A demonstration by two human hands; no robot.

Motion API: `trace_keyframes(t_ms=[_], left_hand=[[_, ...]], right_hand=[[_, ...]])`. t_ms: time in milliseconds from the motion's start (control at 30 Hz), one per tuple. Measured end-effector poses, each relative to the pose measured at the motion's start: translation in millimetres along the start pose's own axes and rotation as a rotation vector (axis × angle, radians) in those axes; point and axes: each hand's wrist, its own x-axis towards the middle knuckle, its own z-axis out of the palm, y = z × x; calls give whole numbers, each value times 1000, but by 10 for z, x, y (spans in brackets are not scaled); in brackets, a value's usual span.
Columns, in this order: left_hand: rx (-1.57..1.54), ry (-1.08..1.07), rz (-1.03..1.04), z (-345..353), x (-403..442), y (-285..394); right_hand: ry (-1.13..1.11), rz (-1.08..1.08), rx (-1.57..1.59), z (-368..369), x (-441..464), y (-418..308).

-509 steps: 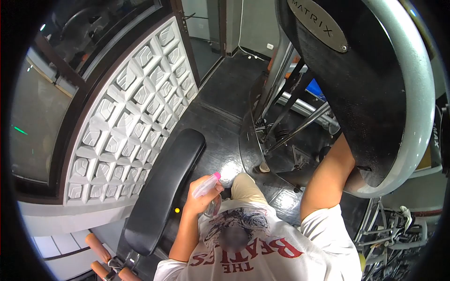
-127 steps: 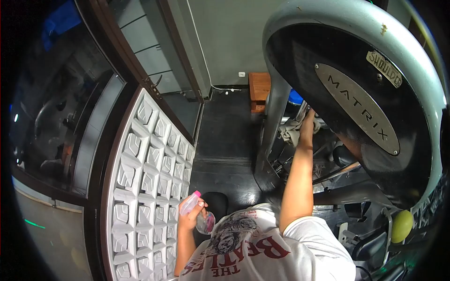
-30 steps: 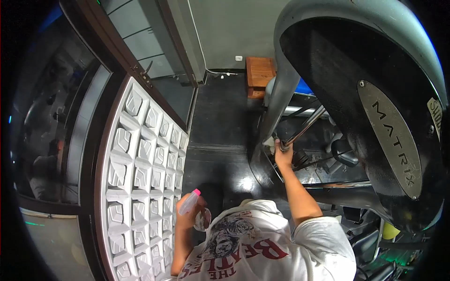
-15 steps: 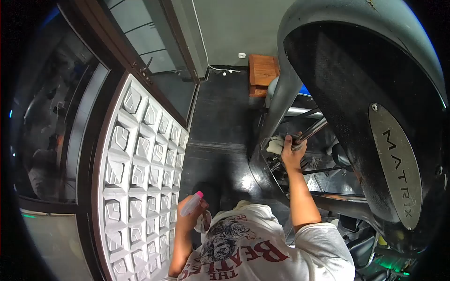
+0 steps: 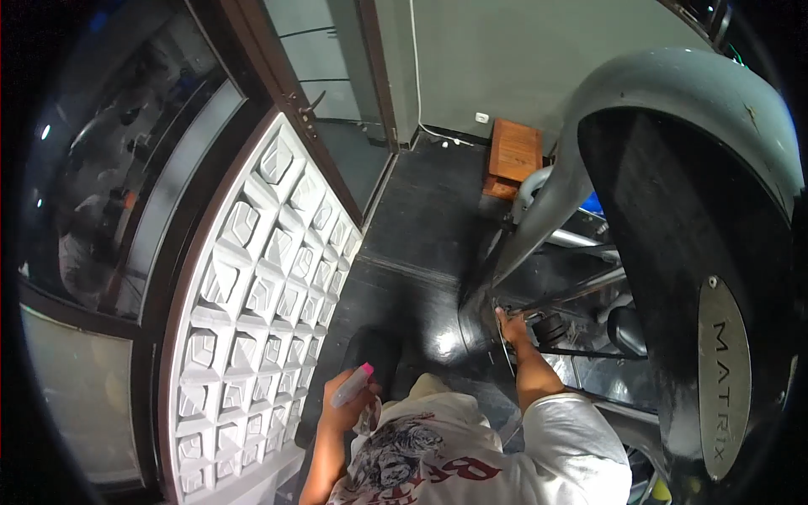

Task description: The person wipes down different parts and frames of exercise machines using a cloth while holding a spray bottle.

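Observation:
In my left hand (image 5: 338,412) is a clear spray bottle (image 5: 350,385) with a pink nozzle, held beside my body near the white patterned panel. My right hand (image 5: 515,330) reaches down into a gym machine, at the inner side of its lower grey frame (image 5: 480,311). The fingers there are curled and partly hidden, and I cannot make out what they hold. Close to that hand are dark round weights (image 5: 551,330) and metal bars (image 5: 581,290). The machine's black cover (image 5: 673,210) bears a "MATRIX" plate (image 5: 725,379).
A white geometric panel (image 5: 252,295) lines the left side, beside a dark-framed glass door (image 5: 324,109). A wooden box (image 5: 515,156) stands by the back wall. The dark floor (image 5: 421,210) runs between panel and machine.
My right hand has moved from a metal bar down to the lower frame; the pale cloth seen in it before no longer shows. My left hand still holds the spray bottle. The view has shifted.

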Motion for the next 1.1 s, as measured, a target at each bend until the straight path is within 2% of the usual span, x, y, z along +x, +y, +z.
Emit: trace_keyframes(t_ms=[100, 167, 200, 267, 367, 467, 500, 600, 633, 733, 767, 867, 967, 1033, 1067, 1100], left_hand=[[170, 15, -52, -21, -149, -128], [-121, 33, -76, -57, -278, -366], [-266, 35, -86, -70, -301, -447], [-290, 32, -77, -57, -325, -451], [-264, 23, -69, -75, -323, -488], [-224, -19, -48, -109, -199, -410], [-214, -37, -41, -115, -147, -367], [-228, -65, -93, -92, 12, -281], [-277, -93, -71, -83, 64, -236], [-389, -168, -42, -56, 197, -124], [-404, -187, -52, -44, 235, -117], [-409, -214, -58, -25, 348, -173], [-420, -238, -66, 5, 370, -159], [-426, -257, -76, 17, 371, -111], [-427, -262, -85, 28, 373, -87], [-430, -267, -93, 38, 371, -73]], right_hand=[[-26, -120, -95, 302, 335, 403], [-50, -232, -155, 370, 456, 524], [-77, -155, -197, 321, 443, 459], [-140, 8, -296, 210, 371, 347], [-2, 67, -111, -39, -23, -122], [130, -79, 1, -86, -76, -137], [249, -103, 60, -127, -191, -198], [236, -134, 263, -466, -565, -561], [196, -45, 242, -556, -623, -670], [219, -220, 558, -572, -596, -602], [264, -182, 436, -618, -587, -571], [437, -382, 788, -930, -901, -1003], [632, -331, 639, -1575, -1527, -1720], [704, -553, 794, -1863, -1682, -1948], [867, -661, 813, -1991, -1776, -2180], [931, -719, 843, -2119, -1865, -2358]])
